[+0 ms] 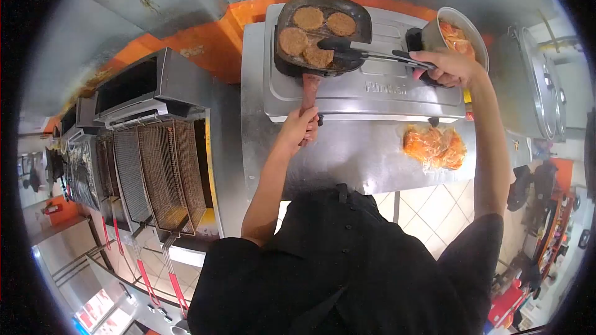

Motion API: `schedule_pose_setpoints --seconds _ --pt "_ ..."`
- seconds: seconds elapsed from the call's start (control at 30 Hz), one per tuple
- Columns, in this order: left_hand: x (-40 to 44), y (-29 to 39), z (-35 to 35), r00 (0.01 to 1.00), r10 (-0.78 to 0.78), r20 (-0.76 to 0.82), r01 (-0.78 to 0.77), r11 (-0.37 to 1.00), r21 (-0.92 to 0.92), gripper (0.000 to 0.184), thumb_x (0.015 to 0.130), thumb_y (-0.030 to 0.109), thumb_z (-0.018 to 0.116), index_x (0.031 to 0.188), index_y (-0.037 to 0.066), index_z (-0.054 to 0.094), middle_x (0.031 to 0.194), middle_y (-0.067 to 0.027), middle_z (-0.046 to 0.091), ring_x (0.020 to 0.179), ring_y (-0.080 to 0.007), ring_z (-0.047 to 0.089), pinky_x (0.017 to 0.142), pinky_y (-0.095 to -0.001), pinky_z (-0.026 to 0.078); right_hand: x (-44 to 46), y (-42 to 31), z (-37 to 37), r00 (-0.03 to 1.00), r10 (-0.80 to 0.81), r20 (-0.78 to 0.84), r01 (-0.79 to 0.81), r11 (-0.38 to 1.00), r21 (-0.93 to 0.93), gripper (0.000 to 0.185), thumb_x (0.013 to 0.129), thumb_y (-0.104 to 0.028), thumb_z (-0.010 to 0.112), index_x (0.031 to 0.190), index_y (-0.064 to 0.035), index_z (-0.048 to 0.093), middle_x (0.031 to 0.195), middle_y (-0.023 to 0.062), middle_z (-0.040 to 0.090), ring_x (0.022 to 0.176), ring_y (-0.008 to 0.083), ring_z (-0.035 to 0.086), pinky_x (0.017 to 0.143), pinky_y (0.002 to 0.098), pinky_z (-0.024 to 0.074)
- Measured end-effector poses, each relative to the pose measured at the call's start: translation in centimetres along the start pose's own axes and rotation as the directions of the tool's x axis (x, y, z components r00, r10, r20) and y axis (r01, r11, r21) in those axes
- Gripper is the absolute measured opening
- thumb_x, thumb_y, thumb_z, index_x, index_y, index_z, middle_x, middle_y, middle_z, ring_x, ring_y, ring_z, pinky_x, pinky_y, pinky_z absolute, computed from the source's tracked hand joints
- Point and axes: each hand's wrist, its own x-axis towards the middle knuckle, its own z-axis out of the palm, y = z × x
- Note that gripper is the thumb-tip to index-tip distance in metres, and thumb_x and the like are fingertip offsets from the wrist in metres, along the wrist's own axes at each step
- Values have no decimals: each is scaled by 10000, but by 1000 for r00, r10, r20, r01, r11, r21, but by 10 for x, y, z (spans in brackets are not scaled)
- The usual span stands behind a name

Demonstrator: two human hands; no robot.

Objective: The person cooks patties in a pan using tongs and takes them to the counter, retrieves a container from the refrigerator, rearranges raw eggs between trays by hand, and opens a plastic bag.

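A dark square frying pan (366, 25) rests on the left side of a silver gas stove (397, 102). Several browned patties lie in it, among them a front patty (319, 58) and a back left patty (308, 18). My left hand (300, 128) is wrapped round the pan's reddish-brown handle (310, 90). My right hand (446, 67) grips a pair of tongs (379, 57) with black tips. Those tips are at the front patty; whether they pinch it or only touch it I cannot tell.
A round metal pot (483, 43) with orange-red food stands at the stove's right end. A plastic bag of orange food (434, 147) lies on the steel counter (347, 149) in front. To the left are fryer baskets (164, 167) with red handles. A large steel vessel (528, 80) stands at right.
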Motion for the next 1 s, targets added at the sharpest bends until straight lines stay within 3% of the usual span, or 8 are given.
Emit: schedule_pose_setpoints --seconds 0.07,0.13,0.4,0.6,0.73,0.87,0.93,1.0 --pt "-1 -2 0 1000 -12 -10 12 1000 7 254 876 284 515 776 72 419 525 60 337 408 -52 331 373 -217 251 4 11 11 1000 11 8 -12 1000 27 501 824 -467 560 919 22 600 452 -95 295 331 14 202 308 203 111" --pt "1 -4 0 1000 -10 8 11 999 -34 246 879 274 510 778 68 420 524 57 337 407 -53 327 373 -224 257 10 23 21 1000 -2 13 -1 978 208 491 837 -461 543 903 21 605 452 -107 266 331 20 193 314 210 113" --pt "0 -6 2 999 -38 -12 37 997 -75 234 894 257 516 788 69 427 537 54 332 411 -55 312 390 -220 263 19 51 47 987 -145 -67 156 966 209 411 865 -401 535 848 6 586 478 -97 250 345 5 172 314 205 100" --pt "-2 -4 6 1000 -16 10 17 996 -88 236 892 263 515 802 62 427 542 52 329 417 -57 320 397 -217 268 12 45 51 986 -123 -115 152 945 288 431 853 -410 542 855 17 598 476 -105 232 386 24 193 369 226 134" --pt "-5 -1 15 999 -10 -53 6 998 -70 226 884 226 504 762 52 426 535 41 339 412 -61 321 403 -228 276 33 30 81 978 -176 -112 204 919 338 427 875 -402 523 840 20 579 485 -95 261 351 12 176 325 204 110" --pt "-2 -6 12 999 9 -33 -12 994 -109 227 885 228 503 762 55 424 535 42 342 412 -60 324 396 -225 268 48 27 93 972 -200 -126 227 938 261 458 859 -426 535 871 28 592 503 -83 280 384 16 212 351 206 129" --pt "-3 -6 12 999 21 -33 -23 998 -65 226 886 231 502 762 60 423 535 44 347 412 -57 326 390 -222 263 39 20 94 944 -216 -249 209 976 -57 587 774 -573 535 802 1 657 547 -7 416 467 92 388 459 241 303" --pt "0 -10 11 999 32 -32 -35 997 -68 229 887 239 501 762 64 423 536 46 350 411 -55 327 386 -222 260 15 7 96 922 -245 -301 205 966 -157 615 764 -598 524 795 0 663 560 11 441 501 116 426 501 256 338"
